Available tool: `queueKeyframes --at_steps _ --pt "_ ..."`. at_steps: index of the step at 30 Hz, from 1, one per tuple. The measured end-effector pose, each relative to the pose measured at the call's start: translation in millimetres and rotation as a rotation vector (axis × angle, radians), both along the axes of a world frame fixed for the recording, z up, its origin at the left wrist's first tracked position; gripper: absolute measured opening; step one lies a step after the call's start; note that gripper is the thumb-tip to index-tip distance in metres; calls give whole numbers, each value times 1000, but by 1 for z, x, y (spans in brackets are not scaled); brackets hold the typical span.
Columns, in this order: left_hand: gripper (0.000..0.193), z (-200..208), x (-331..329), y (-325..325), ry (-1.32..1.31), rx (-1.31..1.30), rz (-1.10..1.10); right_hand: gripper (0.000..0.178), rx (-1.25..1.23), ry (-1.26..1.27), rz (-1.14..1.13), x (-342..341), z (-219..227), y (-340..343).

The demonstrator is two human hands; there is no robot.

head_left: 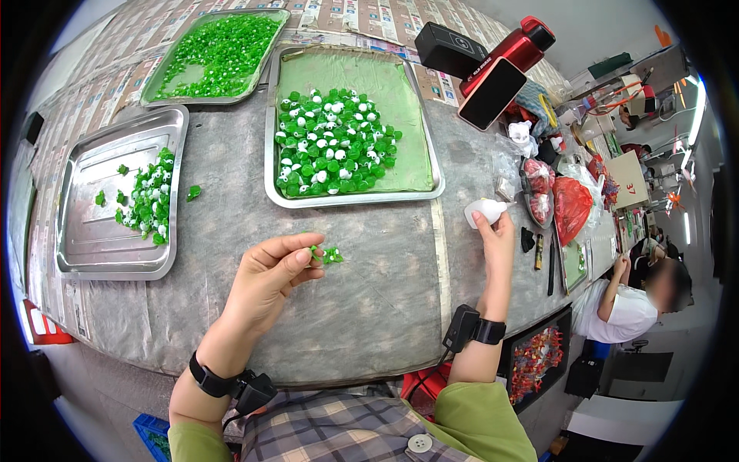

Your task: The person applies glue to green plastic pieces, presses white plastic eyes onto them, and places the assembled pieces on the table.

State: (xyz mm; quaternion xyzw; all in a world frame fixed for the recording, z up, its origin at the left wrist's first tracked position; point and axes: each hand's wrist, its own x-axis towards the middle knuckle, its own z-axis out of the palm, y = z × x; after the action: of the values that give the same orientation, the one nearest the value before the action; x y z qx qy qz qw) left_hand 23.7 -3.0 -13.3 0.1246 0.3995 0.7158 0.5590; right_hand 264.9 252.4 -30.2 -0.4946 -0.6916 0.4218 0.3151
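My left hand (265,276) is closed in a pinch on a small green plastic piece (315,252) above the grey table. Just beyond the fingertips lie a few more green pieces with white eye-like parts (332,256). My right hand (499,240) grips a small white squeeze bottle (482,210), held farther right. Straight ahead, a metal tray (354,202) lined with green holds a heap of green pieces with round white and black eyes (331,146). At the left, a second metal tray (86,208) carries a smaller heap of similar pieces (152,196).
A third tray (152,101) of green pieces stands at the far left. Back right are a black box (446,49), a red bottle (514,54) and a phone (493,94). Bagged red items (573,206) and a dark pen-like stick (551,266) lie right. A person (627,308) sits beyond.
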Motion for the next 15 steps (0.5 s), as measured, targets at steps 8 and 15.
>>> queueKeyframes --at_steps 8,15 --pt "12 -3 -3 -2 -144 53 -8 41 78 454 185 -60 67 -71" --pt "12 -1 -4 -2 -203 55 -17 56 94 537 274 -96 86 -119"
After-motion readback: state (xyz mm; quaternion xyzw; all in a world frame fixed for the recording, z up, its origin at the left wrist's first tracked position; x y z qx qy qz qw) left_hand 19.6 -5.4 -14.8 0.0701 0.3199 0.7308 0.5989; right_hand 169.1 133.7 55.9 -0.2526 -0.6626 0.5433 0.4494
